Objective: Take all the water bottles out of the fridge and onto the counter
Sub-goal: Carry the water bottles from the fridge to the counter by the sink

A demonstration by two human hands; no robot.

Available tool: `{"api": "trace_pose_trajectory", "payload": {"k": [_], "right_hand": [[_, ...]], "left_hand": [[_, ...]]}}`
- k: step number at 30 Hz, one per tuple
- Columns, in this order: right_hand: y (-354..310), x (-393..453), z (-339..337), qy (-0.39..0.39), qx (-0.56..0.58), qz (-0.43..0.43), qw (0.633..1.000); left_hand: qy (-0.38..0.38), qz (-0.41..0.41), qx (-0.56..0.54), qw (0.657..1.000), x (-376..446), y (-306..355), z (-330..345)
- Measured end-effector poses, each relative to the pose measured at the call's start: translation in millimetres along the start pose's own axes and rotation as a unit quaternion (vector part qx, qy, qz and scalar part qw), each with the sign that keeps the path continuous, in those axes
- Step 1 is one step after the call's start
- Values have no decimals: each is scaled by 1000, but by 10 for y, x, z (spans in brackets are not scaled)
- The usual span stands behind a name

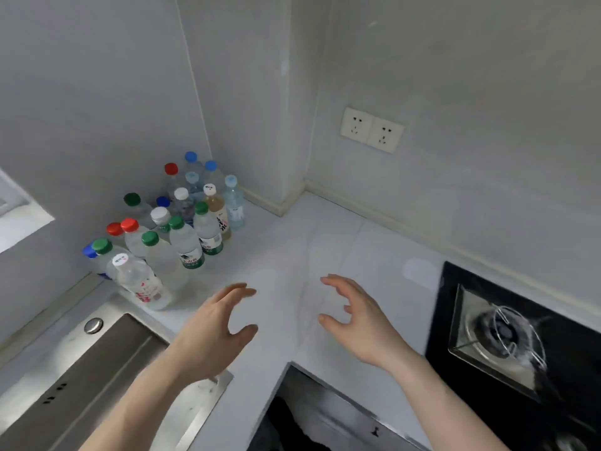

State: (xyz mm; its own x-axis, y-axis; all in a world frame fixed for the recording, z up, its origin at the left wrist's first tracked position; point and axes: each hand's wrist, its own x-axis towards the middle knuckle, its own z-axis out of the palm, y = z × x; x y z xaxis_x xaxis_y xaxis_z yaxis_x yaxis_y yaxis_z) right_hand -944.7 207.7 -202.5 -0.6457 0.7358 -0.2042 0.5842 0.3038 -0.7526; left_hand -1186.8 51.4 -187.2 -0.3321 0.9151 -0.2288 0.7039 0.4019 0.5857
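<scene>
Both hands hover spread and holding nothing above the counter (292, 242), left hand (214, 330) nearer the sink (107, 369); the water bottles (169, 232) stand clustered behind that sink

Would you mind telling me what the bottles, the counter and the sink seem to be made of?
The bottles look like clear, thin plastic: the liquid shows through, and they have coloured screw caps. The counter looks like pale polished stone or a stone imitation, with faint grey veins and a soft sheen; which one I cannot tell. The sink looks like brushed stainless steel, grey with a dull metallic gleam.
</scene>
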Motion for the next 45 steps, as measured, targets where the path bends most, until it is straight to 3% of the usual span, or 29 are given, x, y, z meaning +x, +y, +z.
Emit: {"api": "trace_pose_trajectory", "payload": {"k": [8,18,26,39,45], "right_hand": [[273,-1568,-203,137,26,92,986],[621,-3328,-505,338,74,195,918],[919,-4818,-675,462,76,241,850],[1696,-7795,-945,585,38,347,732],[1826,-8669,-1016,629,39,380,677]], "left_hand": [[-87,177,16,980,-284,725,479],[-178,357,61,915,-599,1901,1018],[-246,481,69,839,-1259,3154,1884],[-307,630,52,711,-3142,5201,3684],[-348,671,44,653,-3904,5895,4355]]}}
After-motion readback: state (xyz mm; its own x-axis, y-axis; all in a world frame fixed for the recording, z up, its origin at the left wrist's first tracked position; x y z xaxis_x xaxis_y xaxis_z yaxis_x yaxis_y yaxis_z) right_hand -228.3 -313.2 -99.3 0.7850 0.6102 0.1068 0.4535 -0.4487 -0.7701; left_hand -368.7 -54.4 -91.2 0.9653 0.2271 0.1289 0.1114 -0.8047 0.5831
